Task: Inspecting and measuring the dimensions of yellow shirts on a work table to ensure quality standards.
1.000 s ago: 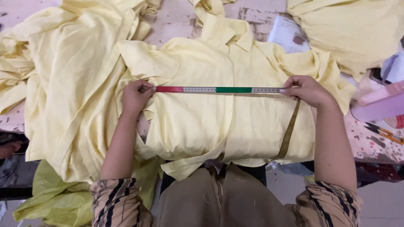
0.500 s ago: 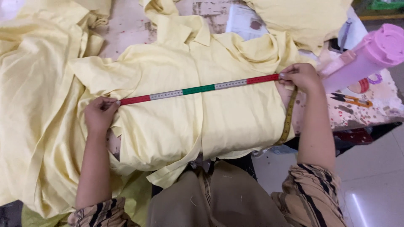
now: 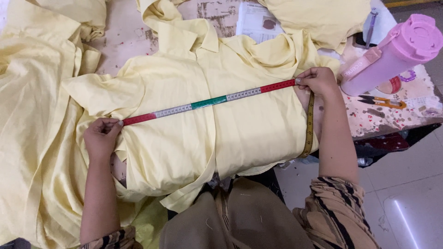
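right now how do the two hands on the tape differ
The left hand pins the measuring tape at the shirt's lower side edge; the right hand pins it higher, near the pink bottle. Slack tape trails below the right hand, none below the left. Both press tape flat against yellow fabric.

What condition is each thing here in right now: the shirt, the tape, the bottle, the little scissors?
Yellow shirt: spread flat on the table, collar up.
Measuring tape: pulled taut across the chest.
Left hand: pinching one tape end.
Right hand: pinching the other.
Pink bottle: lid closed.
Thread snips: lying unused.
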